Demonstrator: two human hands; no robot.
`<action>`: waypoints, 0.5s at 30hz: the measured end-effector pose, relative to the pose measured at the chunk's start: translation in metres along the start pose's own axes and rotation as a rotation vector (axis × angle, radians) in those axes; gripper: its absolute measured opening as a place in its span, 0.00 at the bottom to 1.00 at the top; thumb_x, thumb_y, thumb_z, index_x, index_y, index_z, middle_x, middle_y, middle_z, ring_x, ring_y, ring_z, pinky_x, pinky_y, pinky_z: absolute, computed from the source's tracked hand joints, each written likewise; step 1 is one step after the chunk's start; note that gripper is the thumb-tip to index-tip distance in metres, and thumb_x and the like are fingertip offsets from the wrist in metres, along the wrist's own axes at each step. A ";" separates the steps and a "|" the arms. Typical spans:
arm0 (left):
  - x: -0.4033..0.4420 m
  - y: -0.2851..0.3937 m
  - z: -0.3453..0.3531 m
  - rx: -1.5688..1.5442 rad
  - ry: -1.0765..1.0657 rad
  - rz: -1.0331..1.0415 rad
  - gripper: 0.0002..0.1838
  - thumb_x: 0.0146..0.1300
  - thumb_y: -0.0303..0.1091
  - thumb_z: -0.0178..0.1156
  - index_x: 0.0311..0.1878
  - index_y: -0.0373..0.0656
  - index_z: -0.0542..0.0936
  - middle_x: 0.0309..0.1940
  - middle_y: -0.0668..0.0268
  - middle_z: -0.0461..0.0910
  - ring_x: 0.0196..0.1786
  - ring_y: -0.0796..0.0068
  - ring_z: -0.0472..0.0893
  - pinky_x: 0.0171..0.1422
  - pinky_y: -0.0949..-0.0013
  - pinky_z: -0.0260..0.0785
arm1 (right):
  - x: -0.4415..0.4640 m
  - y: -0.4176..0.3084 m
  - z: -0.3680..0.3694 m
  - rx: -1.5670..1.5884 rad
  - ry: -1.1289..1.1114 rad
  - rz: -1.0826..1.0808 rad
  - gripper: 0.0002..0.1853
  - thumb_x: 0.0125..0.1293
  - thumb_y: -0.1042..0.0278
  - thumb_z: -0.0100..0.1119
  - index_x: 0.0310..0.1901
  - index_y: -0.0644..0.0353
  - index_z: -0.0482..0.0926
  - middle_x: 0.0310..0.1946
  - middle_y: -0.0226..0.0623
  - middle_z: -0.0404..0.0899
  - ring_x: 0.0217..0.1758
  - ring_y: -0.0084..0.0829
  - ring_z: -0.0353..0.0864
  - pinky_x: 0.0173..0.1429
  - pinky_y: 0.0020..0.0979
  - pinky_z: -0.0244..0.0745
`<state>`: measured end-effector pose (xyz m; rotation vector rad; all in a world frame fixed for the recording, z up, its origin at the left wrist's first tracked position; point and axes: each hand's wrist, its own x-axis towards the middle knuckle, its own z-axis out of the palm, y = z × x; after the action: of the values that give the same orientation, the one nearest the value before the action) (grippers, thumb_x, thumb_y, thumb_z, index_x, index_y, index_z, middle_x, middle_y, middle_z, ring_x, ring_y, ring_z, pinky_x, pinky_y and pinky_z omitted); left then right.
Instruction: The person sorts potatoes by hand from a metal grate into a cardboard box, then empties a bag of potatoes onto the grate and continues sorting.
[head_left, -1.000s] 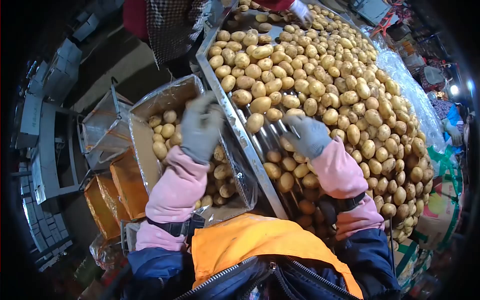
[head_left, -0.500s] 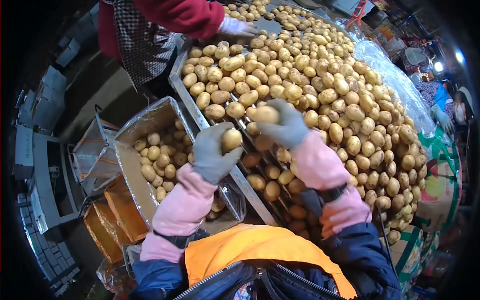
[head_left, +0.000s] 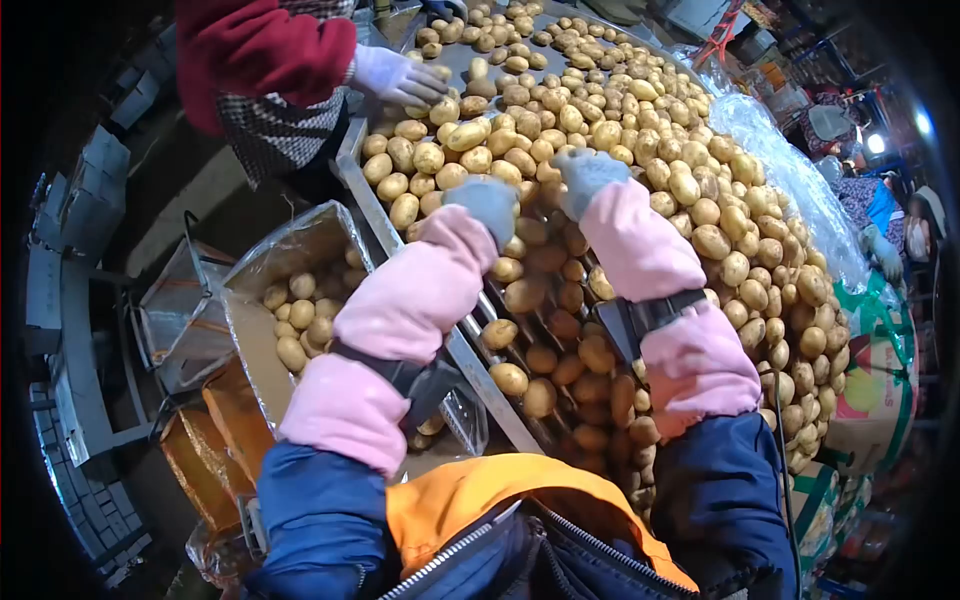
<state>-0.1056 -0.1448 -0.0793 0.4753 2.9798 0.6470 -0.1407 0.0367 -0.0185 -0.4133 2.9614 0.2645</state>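
Observation:
Potatoes [head_left: 712, 242] lie in a broad heap on a sorting table with a pale metal edge rail [head_left: 490, 385]. My left hand [head_left: 485, 208], in a grey glove, reaches onto the potatoes near this rail; its fingers are blurred and mostly hidden. Close by on the right, my gloved right hand [head_left: 592, 182] rests at the heap, fingers bent down among the potatoes. Whether either hand grips one cannot be made out. Between my forearms, more potatoes sit lower, over dark gaps between bars.
Left of the rail stands a plastic-lined cardboard box [head_left: 248, 345] partly filled with potatoes. A co-worker's gloved hand [head_left: 400, 77] touches the potatoes at the upper left. Clear plastic sheeting [head_left: 765, 150] borders the heap's far right, beside a green-edged printed carton [head_left: 880, 385].
Both my hands have moved forward over the heap. The potatoes they held no longer show in them. The carton holds fewer visible potatoes from this angle, and the co-worker's hand has shifted left.

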 end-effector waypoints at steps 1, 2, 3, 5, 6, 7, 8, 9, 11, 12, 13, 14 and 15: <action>0.017 0.005 0.006 0.150 -0.227 -0.002 0.19 0.65 0.42 0.58 0.56 0.47 0.83 0.50 0.54 0.85 0.52 0.50 0.83 0.59 0.57 0.75 | 0.006 0.002 0.000 -0.122 -0.062 -0.045 0.20 0.56 0.55 0.69 0.51 0.47 0.84 0.52 0.39 0.83 0.57 0.43 0.82 0.60 0.42 0.77; 0.018 0.000 0.013 0.066 -0.243 -0.029 0.19 0.64 0.41 0.57 0.55 0.49 0.84 0.49 0.54 0.85 0.53 0.51 0.83 0.59 0.56 0.75 | 0.012 0.007 -0.001 -0.129 -0.201 -0.034 0.24 0.55 0.57 0.69 0.55 0.48 0.82 0.52 0.40 0.84 0.57 0.42 0.83 0.61 0.40 0.78; 0.012 -0.007 0.015 -0.014 -0.246 0.047 0.18 0.63 0.41 0.57 0.55 0.49 0.84 0.49 0.54 0.86 0.53 0.51 0.84 0.58 0.56 0.76 | 0.005 0.004 -0.020 -0.035 -0.372 -0.090 0.25 0.54 0.58 0.70 0.56 0.49 0.82 0.52 0.40 0.85 0.57 0.42 0.83 0.61 0.40 0.78; -0.003 -0.016 0.014 -0.173 -0.242 0.200 0.18 0.63 0.42 0.58 0.54 0.50 0.85 0.47 0.54 0.86 0.52 0.52 0.84 0.58 0.55 0.76 | -0.022 0.002 -0.049 0.140 -0.607 -0.176 0.27 0.54 0.60 0.70 0.58 0.49 0.81 0.51 0.39 0.85 0.56 0.41 0.84 0.60 0.38 0.78; -0.011 0.001 -0.014 -0.068 -0.435 0.119 0.19 0.62 0.43 0.57 0.53 0.51 0.85 0.46 0.53 0.86 0.50 0.52 0.85 0.56 0.54 0.77 | -0.036 0.001 -0.052 0.221 -0.675 -0.203 0.28 0.53 0.61 0.71 0.59 0.50 0.81 0.51 0.39 0.85 0.55 0.40 0.84 0.60 0.37 0.78; -0.025 -0.004 -0.011 -0.119 -0.434 0.134 0.20 0.62 0.44 0.58 0.55 0.52 0.85 0.44 0.53 0.86 0.47 0.53 0.85 0.54 0.55 0.77 | -0.048 0.018 -0.035 0.369 -0.627 -0.194 0.29 0.54 0.61 0.70 0.60 0.51 0.81 0.50 0.37 0.86 0.53 0.37 0.84 0.59 0.36 0.78; -0.040 -0.006 -0.015 -0.252 -0.390 0.090 0.19 0.63 0.43 0.59 0.55 0.50 0.85 0.43 0.54 0.86 0.46 0.56 0.86 0.54 0.58 0.77 | -0.060 0.035 -0.018 0.519 -0.581 -0.193 0.29 0.54 0.61 0.70 0.61 0.53 0.80 0.49 0.36 0.86 0.51 0.35 0.85 0.59 0.34 0.78; -0.051 -0.009 -0.021 -0.381 -0.338 0.041 0.19 0.63 0.41 0.60 0.55 0.47 0.84 0.41 0.55 0.87 0.44 0.59 0.86 0.53 0.62 0.77 | -0.071 0.051 -0.001 0.664 -0.538 -0.201 0.30 0.54 0.61 0.70 0.61 0.54 0.80 0.48 0.34 0.86 0.50 0.33 0.85 0.58 0.33 0.78; -0.077 -0.018 -0.004 -0.757 0.073 -0.122 0.18 0.64 0.36 0.63 0.55 0.40 0.84 0.40 0.59 0.87 0.41 0.69 0.85 0.49 0.69 0.77 | -0.095 0.055 -0.008 0.782 -0.341 -0.003 0.29 0.56 0.61 0.69 0.61 0.54 0.81 0.48 0.34 0.86 0.48 0.31 0.85 0.59 0.32 0.77; -0.085 -0.021 -0.008 -1.020 0.186 -0.063 0.16 0.65 0.32 0.63 0.54 0.34 0.83 0.41 0.61 0.87 0.41 0.77 0.82 0.44 0.75 0.75 | -0.103 0.054 -0.013 0.818 -0.234 0.076 0.28 0.56 0.60 0.68 0.61 0.53 0.81 0.48 0.34 0.86 0.48 0.30 0.85 0.59 0.32 0.77; -0.096 -0.020 -0.019 -1.220 0.176 -0.202 0.18 0.70 0.38 0.56 0.53 0.34 0.83 0.42 0.61 0.86 0.40 0.72 0.84 0.43 0.72 0.79 | -0.100 0.049 -0.019 0.636 -0.159 0.025 0.27 0.57 0.61 0.67 0.61 0.51 0.80 0.48 0.35 0.85 0.49 0.33 0.85 0.59 0.34 0.78; -0.108 -0.023 -0.028 -1.422 0.168 -0.247 0.19 0.72 0.40 0.55 0.54 0.34 0.82 0.42 0.60 0.86 0.38 0.72 0.84 0.39 0.73 0.79 | -0.097 0.044 -0.024 0.441 -0.079 -0.013 0.27 0.59 0.61 0.66 0.62 0.48 0.80 0.49 0.36 0.85 0.50 0.35 0.85 0.59 0.35 0.78; -0.118 -0.023 -0.033 -1.625 0.163 -0.291 0.21 0.74 0.43 0.54 0.56 0.33 0.80 0.42 0.60 0.86 0.37 0.72 0.84 0.35 0.73 0.80 | -0.093 0.039 -0.030 0.250 0.004 -0.033 0.26 0.60 0.62 0.65 0.63 0.45 0.79 0.50 0.37 0.84 0.51 0.38 0.85 0.59 0.37 0.79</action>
<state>-0.0035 -0.2146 -0.0605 -0.1677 1.5561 2.5205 -0.0664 0.0925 0.0315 -0.4294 2.9365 -0.1100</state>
